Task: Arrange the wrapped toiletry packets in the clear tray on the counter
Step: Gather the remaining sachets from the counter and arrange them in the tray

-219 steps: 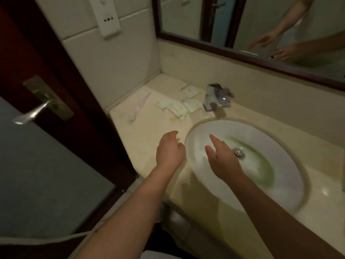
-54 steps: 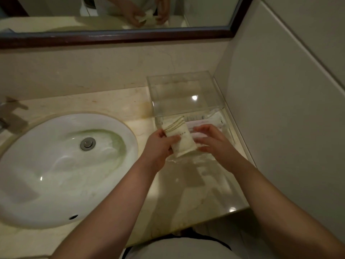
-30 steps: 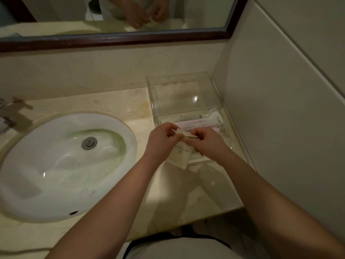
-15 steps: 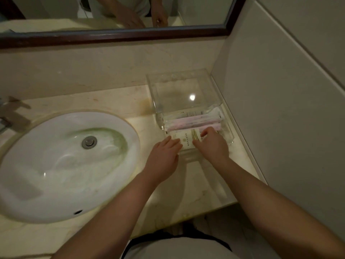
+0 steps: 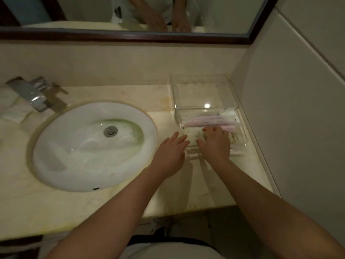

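Note:
The clear tray [image 5: 197, 85] stands on the counter against the right wall. Long pink and white wrapped packets [image 5: 211, 121] lie across its middle. Flat cream packets [image 5: 193, 134] lie in its near part. My right hand [image 5: 215, 143] rests palm down on those cream packets, fingers spread, covering most of them. My left hand [image 5: 170, 153] hovers flat at the tray's near left corner, fingers apart, holding nothing.
A white round sink [image 5: 93, 146] takes up the counter's left half, with a chrome tap [image 5: 34, 94] behind it. White packets [image 5: 13, 111] lie left of the tap. A dark-framed mirror [image 5: 130, 37] runs along the back wall. The counter edge [image 5: 186, 212] is close to my body.
The cream packet I held in both hands a second ago now lies in the tray. My right hand presses flat on it and my left hand has let go and opened.

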Motion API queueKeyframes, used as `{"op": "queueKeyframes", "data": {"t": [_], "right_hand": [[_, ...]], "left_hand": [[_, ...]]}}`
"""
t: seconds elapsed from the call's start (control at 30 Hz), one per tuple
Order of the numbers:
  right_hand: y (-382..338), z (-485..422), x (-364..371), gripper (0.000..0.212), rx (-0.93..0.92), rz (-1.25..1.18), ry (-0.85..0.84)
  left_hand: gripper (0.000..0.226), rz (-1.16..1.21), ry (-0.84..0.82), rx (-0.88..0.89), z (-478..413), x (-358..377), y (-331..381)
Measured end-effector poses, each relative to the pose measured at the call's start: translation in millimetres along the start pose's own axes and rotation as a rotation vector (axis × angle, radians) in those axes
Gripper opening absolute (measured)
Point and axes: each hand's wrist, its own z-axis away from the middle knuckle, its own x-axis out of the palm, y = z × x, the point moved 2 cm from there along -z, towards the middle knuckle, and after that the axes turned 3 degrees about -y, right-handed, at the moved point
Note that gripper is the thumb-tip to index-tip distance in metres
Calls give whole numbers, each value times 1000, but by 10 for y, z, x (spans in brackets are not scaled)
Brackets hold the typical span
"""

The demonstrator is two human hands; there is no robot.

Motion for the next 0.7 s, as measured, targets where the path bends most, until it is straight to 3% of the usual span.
{"op": "queueKeyframes", "data": {"t": [0.13,0.3,0.5,0.7], "right_hand": [[-496,126,75,51,-188,-162,-58],[-1568,305,257,67,-369,-375,-258],[-3084,476,607,65,-566,-413,-429],[-4667,384,1072,65,-617,-380,-469]], "left_hand": [[52,55,108,-189,343,-239,-289],[45,193,317,-474,1088,-732,-963],[37,286,633,-790,1987,-1454,-2137],[34,298,720,-918,2684,-1949,-3630]]}}
